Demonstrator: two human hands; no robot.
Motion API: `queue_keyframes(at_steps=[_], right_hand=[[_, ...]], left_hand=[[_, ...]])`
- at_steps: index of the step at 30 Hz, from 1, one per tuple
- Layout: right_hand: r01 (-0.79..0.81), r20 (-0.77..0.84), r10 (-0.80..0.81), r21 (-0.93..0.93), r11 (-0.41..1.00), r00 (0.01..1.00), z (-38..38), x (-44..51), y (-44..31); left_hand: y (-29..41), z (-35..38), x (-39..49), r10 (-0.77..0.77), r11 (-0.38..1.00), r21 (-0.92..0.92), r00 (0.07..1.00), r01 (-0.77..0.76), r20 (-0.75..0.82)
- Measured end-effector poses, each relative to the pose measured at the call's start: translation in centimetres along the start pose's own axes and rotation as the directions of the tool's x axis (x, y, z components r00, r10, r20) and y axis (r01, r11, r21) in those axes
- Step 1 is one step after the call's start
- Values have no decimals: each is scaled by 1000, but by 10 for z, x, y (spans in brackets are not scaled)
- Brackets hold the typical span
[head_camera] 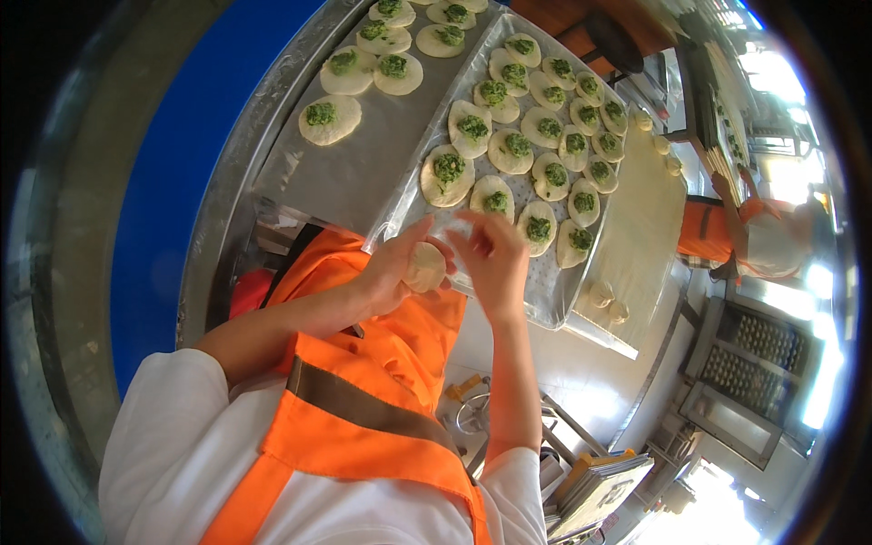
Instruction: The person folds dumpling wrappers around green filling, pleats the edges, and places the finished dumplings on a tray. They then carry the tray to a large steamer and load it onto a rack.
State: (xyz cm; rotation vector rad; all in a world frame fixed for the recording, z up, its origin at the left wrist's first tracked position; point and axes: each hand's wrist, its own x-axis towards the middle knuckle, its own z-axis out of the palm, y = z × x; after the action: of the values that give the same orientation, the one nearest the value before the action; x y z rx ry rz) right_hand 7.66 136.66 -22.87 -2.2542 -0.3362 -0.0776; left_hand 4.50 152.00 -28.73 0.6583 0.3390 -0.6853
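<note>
A round, pale dough bun (425,268) rests in my left hand (388,276), the fingers curled around its far side. My right hand (496,262) is raised just to the right of the bun, apart from it. Its thumb and forefinger are spread a little, and I see nothing between them. Beyond both hands lies a plastic-lined metal tray (426,216) with rows of flat dough rounds (447,176), each topped with chopped green filling (538,229). More filled rounds (330,120) lie on the metal surface (320,180) to the left.
Right of the tray, a long pale board (630,252) carries several pleated buns (601,293). A co-worker in an orange apron (702,228) stands at another table at the far right. Stacked boards (599,494) stand on a rack behind my right arm. A blue panel (170,170) borders the left.
</note>
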Motion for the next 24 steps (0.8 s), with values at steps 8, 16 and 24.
queue_keyframes(at_steps=[8,16,24], right_hand=[[-81,-262,-26,-390,917,965,56,64,76],[-110,-131,104,-42,993,986,27,40,26],[295,-18,-304,-195,935,952,7,-15,-32]], left_hand=[[18,-13,-3,-9,994,-111,991,-5,-131],[22,-10,0,12,991,-130,994,-26,-111],[18,2,-1,94,968,-233,996,-92,-3]])
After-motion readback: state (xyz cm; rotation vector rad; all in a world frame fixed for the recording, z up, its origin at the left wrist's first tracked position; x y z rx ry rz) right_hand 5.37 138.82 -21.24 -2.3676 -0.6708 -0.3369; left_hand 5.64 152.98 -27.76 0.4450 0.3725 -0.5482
